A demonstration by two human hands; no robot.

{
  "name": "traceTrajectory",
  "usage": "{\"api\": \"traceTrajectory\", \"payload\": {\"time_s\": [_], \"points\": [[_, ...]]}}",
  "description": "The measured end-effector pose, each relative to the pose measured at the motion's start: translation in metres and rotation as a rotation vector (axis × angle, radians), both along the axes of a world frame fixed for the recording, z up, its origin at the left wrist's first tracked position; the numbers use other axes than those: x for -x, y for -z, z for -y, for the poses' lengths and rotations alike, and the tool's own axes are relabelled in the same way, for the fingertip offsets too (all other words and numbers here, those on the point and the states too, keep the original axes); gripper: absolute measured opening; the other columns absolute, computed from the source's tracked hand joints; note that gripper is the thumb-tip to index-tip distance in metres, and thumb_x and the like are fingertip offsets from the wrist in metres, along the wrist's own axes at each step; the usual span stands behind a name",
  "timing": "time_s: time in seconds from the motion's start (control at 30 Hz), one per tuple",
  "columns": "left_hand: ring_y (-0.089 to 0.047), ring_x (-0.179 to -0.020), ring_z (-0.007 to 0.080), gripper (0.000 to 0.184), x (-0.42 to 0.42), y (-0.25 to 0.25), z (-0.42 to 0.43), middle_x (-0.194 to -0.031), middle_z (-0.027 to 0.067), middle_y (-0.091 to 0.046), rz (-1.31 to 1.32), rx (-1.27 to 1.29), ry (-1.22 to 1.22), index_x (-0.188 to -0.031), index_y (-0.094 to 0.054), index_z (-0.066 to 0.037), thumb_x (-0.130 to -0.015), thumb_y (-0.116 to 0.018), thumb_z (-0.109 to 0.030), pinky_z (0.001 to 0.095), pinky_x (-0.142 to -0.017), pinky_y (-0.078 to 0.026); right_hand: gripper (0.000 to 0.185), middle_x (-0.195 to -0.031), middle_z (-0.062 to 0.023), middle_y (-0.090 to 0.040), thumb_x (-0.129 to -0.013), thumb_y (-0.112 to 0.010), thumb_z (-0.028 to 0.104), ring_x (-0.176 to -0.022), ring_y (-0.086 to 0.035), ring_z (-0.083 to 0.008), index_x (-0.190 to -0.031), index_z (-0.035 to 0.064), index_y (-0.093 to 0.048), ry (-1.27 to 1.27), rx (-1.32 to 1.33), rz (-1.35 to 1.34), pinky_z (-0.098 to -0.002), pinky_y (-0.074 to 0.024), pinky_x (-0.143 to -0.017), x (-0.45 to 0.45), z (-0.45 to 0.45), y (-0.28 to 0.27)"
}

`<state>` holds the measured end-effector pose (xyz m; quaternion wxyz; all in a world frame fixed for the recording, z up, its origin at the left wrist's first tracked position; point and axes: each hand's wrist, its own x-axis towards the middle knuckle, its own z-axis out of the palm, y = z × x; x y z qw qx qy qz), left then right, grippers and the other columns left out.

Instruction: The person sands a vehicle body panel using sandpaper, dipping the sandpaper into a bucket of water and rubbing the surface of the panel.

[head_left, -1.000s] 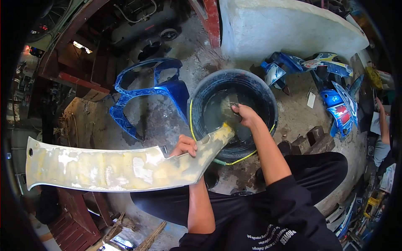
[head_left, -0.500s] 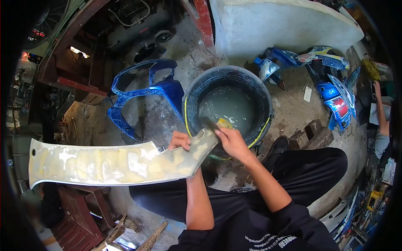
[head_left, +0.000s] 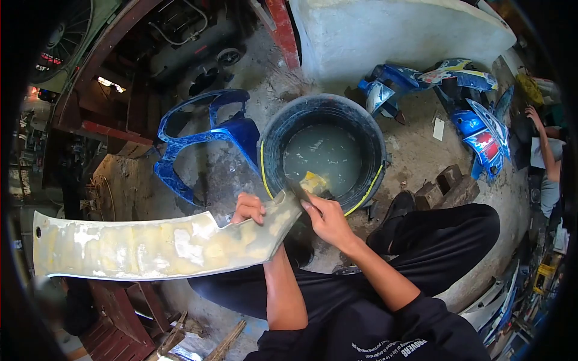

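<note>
A long motorcycle body panel (head_left: 150,246), patchy cream and white, extends left across my lap at knee height. My left hand (head_left: 248,209) is closed around its narrower right part, with the fingers over the upper edge and the forearm passing beneath. My right hand (head_left: 330,219) pinches a dark, flat piece of sandpaper (head_left: 298,191) against the panel's right end. Just beyond that end stands a black bucket (head_left: 274,144) of cloudy water. Something yellow (head_left: 314,180) shows in the bucket near my right hand, partly hidden.
A blue plastic fairing frame (head_left: 232,132) lies left of the bucket. Blue painted panels (head_left: 475,129) lie at the right, near wooden blocks (head_left: 442,186). A low white wall (head_left: 391,36) stands behind. Another person's arm (head_left: 545,144) shows at the far right.
The panel has tipped slightly, its left end now lower and a little farther left. My right hand and the sandpaper have moved slightly down and left along its right end. The view has shifted slightly.
</note>
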<state>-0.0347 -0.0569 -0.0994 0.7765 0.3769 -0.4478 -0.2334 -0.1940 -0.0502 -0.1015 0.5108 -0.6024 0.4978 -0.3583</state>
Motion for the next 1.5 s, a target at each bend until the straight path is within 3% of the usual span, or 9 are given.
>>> {"api": "traceTrajectory", "payload": {"time_s": [0.07,0.13,0.4,0.93,1.0,1.17,1.27,1.4,1.5], "points": [[-0.047,-0.07,0.0175,0.034,-0.001,0.0,-0.004,-0.07,0.007,-0.056,0.033,-0.017,-0.026,-0.068,-0.05,-0.01,-0.082,-0.068,-0.035,0.0311,-0.069,-0.037,0.038,-0.132,-0.0266,-0.063,-0.097,-0.06,0.008,-0.129,-0.059,-0.0345,-0.133,-0.0036,-0.061,0.003,-0.134,-0.013,-0.0391,-0.0447,-0.111,-0.004,-0.004,0.001],[-0.048,-0.07,0.0188,0.035,0.0,-0.009,-0.008,-0.07,0.0073,-0.057,0.055,-0.001,-0.013,-0.068,-0.05,-0.011,-0.083,-0.067,-0.037,0.0324,-0.069,-0.038,0.039,-0.134,-0.0252,-0.063,-0.096,-0.063,0.007,-0.132,-0.057,-0.0347,-0.132,-0.0053,-0.061,0.046,0.256,-0.019,-0.0402,-0.0416,-0.114,-0.013,-0.016,0.005],[-0.048,-0.073,0.0181,0.032,-0.008,-0.024,-0.023,-0.068,0.0064,-0.055,-0.008,0.117,0.144,-0.069,-0.05,-0.01,-0.088,-0.065,-0.031,0.0323,-0.069,-0.039,0.052,-0.155,-0.0205,-0.045,-0.097,-0.054,0.002,-0.15,-0.036,-0.0309,-0.148,-0.0006,-0.046,-0.025,0.115,0.151,-0.0404,-0.0282,-0.122,-0.019,-0.017,-0.005],[-0.043,-0.076,0.017,0.03,-0.01,-0.033,-0.035,-0.067,0.005,-0.047,-0.085,0.15,0.22,-0.069,-0.045,-0.01,-0.092,-0.06,-0.022,0.0305,-0.068,-0.035,0.05,-0.154,-0.0182,-0.047,-0.105,-0.048,0.014,-0.146,-0.037,-0.0403,-0.154,0.0075,-0.041,-0.015,0.076,0.319,-0.0508,-0.0245,-0.123,-0.028,-0.011,0.012],[-0.044,-0.073,0.0169,0.03,-0.008,-0.033,-0.035,-0.065,0.0047,-0.049,-0.095,0.149,0.21,-0.068,-0.047,-0.01,-0.089,-0.063,-0.024,0.0303,-0.067,-0.035,0.049,-0.154,-0.0191,-0.047,-0.107,-0.045,0.019,-0.146,-0.037,-0.0414,-0.154,0.0078,-0.04,0.092,-0.04,0.064,-0.0518,-0.025,-0.122,-0.024,0.005,0.021],[-0.044,-0.07,0.0164,0.031,-0.012,-0.035,-0.038,-0.063,0.0038,-0.05,-0.109,0.143,0.207,-0.067,-0.049,-0.01,-0.086,-0.066,-0.027,0.03,-0.065,-0.035,0.052,-0.165,-0.0165,-0.03,-0.108,-0.04,0.018,-0.157,-0.015,-0.0283,-0.157,0.0021,-0.033,-0.09,0.039,0.128,-0.0448,-0.0101,-0.127,-0.024,-0.009,0.002],[-0.044,-0.069,0.0162,0.032,-0.009,-0.04,-0.038,-0.063,0.0037,-0.049,-0.127,0.137,0.162,-0.066,-0.049,-0.01,-0.085,-0.067,-0.027,0.03,-0.065,-0.035,0.049,-0.164,-0.016,-0.032,-0.108,-0.04,0.02,-0.155,-0.021,-0.0348,-0.155,0.0045,-0.038,-0.066,0.064,0.273,-0.0531,-0.0102,-0.125,-0.025,-0.017,0.0],[-0.044,-0.069,0.0163,0.032,-0.011,-0.04,-0.04,-0.062,0.0038,-0.048,-0.123,0.138,0.161,-0.065,-0.048,-0.009,-0.085,-0.067,-0.026,0.0299,-0.065,-0.034,0.048,-0.148,-0.0312,-0.048,-0.107,-0.044,0.026,-0.143,-0.041,-0.0425,-0.148,0.0008,-0.047,0.109,-0.271,0.032,-0.055,-0.0202,-0.123,-0.026,0.013,0.037],[-0.043,-0.069,0.0162,0.033,-0.011,-0.042,-0.034,-0.061,0.0042,-0.048,-0.11,0.177,0.252,-0.065,-0.048,-0.009,-0.087,-0.066,-0.026,0.0298,-0.065,-0.034,0.049,-0.149,-0.0273,-0.049,-0.097,-0.045,0.006,-0.143,-0.042,-0.0399,-0.146,0.0025,-0.051,0.231,0.019,0.052,-0.0478,-0.0263,-0.122,-0.021,0.014,0.041]]}}
